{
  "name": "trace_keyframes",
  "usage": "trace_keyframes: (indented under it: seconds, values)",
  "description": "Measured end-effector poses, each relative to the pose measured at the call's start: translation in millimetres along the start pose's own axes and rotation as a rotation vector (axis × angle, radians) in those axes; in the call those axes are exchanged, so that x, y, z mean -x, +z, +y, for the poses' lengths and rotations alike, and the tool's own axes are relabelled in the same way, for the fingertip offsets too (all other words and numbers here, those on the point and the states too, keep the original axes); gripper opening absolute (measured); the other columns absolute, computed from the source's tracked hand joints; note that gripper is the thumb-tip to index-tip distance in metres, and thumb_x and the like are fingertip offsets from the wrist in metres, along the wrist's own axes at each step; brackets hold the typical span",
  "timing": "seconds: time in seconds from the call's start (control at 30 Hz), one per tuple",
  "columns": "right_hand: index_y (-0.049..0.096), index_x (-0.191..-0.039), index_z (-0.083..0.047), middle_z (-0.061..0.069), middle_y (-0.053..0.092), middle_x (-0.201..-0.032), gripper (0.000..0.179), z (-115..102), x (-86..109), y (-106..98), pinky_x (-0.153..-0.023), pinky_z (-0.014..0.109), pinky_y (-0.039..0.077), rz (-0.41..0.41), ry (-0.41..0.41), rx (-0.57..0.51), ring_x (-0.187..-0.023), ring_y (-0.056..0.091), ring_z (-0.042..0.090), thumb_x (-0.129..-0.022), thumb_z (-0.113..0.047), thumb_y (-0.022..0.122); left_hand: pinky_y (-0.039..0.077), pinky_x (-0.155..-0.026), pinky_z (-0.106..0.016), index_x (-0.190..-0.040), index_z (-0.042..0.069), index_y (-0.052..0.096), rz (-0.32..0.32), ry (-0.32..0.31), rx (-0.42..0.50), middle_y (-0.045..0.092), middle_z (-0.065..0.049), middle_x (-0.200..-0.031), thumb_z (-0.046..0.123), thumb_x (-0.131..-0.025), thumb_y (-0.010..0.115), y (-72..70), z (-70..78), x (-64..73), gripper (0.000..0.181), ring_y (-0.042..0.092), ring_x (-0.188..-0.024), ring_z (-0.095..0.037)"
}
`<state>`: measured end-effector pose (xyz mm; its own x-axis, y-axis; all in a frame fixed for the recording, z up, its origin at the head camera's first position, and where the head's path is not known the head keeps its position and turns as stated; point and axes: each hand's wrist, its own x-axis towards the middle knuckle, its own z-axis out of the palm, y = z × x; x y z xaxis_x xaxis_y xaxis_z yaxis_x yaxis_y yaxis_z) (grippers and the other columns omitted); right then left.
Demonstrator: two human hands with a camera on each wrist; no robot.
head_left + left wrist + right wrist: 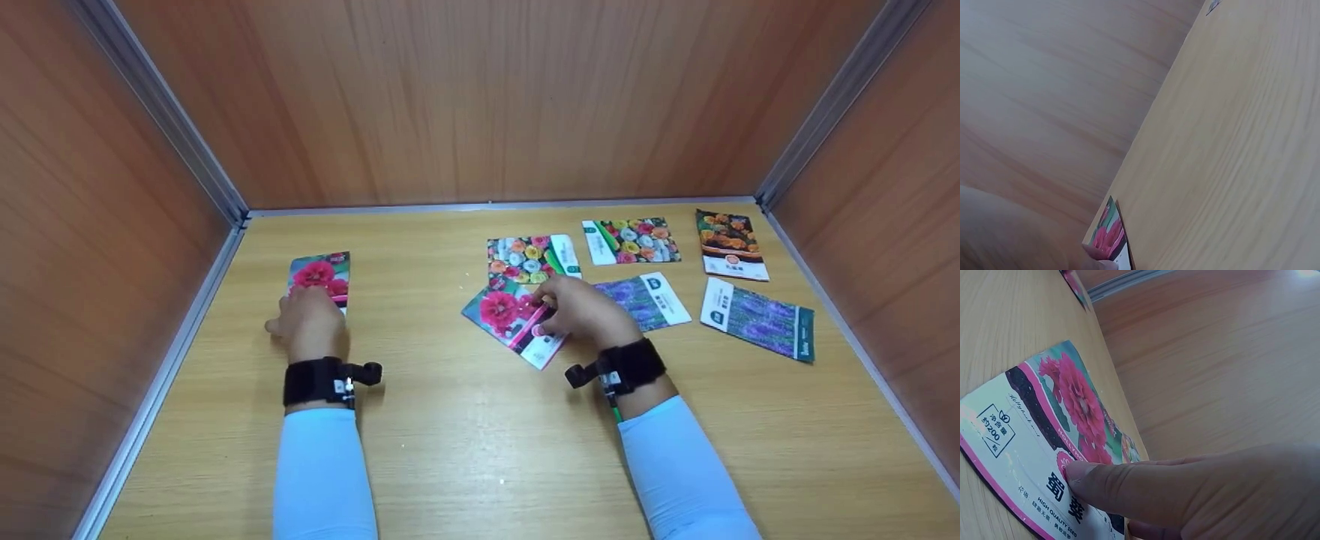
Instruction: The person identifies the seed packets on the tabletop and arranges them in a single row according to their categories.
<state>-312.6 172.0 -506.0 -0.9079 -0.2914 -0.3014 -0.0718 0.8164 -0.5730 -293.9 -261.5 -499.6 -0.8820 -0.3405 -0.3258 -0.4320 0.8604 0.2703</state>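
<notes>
My right hand [589,311] grips a hollyhock seed packet [499,311] by its right side, the thumb [1106,486] lying across its printed front. Its other fingers are mostly hidden. This packet lies tilted, with pink flowers at its upper left and a white label part at its lower right. At the far left, another pink-flower seed packet [319,271] lies under my left hand [309,322], which covers its lower part. In the left wrist view, a fingertip [1107,264] touches that packet's face. The left thumb sticks out to the side, off the packet.
Two packets with multicoloured flowers [517,257] [641,240] lie behind my right hand. Purple-flower packets [652,301] [759,319] lie to its right, with an orange-flower packet [731,244] at the back right. Wooden panels [487,105] with metal edges enclose the table [435,450] on three sides.
</notes>
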Motion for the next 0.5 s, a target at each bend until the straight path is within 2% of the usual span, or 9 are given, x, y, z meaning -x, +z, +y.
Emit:
trace_keyframes:
  seconds: [0.13,0.3,0.4,0.5]
  values:
    - [0.079,-0.139,-0.024,0.004,0.07,-0.133,0.045,0.4,0.4,-1.1,-0.098,0.043,0.058,-0.006,-0.001,-0.018,-0.116,0.065,0.03,-0.097,-0.02,0.094,0.042,-0.112,-0.076,-0.146,-0.005,0.066,0.003,-0.01,0.015,0.051,-0.031,-0.16,0.004,-0.11,0.061,-1.9,-4.2,-0.1,0.038,0.046,-0.141,-0.049]
    - [0.078,-0.139,-0.024,0.004,0.069,-0.134,0.046,1.1,0.4,-1.3,-0.101,0.044,0.058,-0.008,0.001,-0.028,-0.117,0.064,0.03,-0.097,-0.02,0.094,0.036,-0.12,-0.083,-0.149,-0.007,0.063,0.032,0.003,0.036,0.05,-0.033,-0.165,0.001,-0.112,0.052,-0.4,-5.4,0.1,0.039,0.046,-0.148,-0.052]
    - [0.078,-0.139,-0.022,0.005,0.07,-0.134,0.046,1.4,0.1,-0.7,-0.102,0.045,0.058,0.0,-0.016,-0.019,-0.117,0.063,0.03,-0.096,-0.019,0.094,0.034,-0.122,-0.082,-0.147,-0.007,0.063,0.058,0.003,0.058,0.052,-0.032,-0.164,0.002,-0.112,0.049,1.0,-5.9,-1.4,0.039,0.046,-0.149,-0.052]
    - [0.078,-0.139,-0.019,0.006,0.07,-0.134,0.046,1.3,0.2,0.2,-0.103,0.047,0.058,0.008,-0.035,-0.004,-0.117,0.063,0.03,-0.096,-0.019,0.095,0.035,-0.12,-0.079,-0.144,-0.006,0.066,0.057,-0.005,0.063,0.053,-0.03,-0.162,0.003,-0.111,0.051,1.1,-6.7,-2.6,0.038,0.046,-0.148,-0.05]
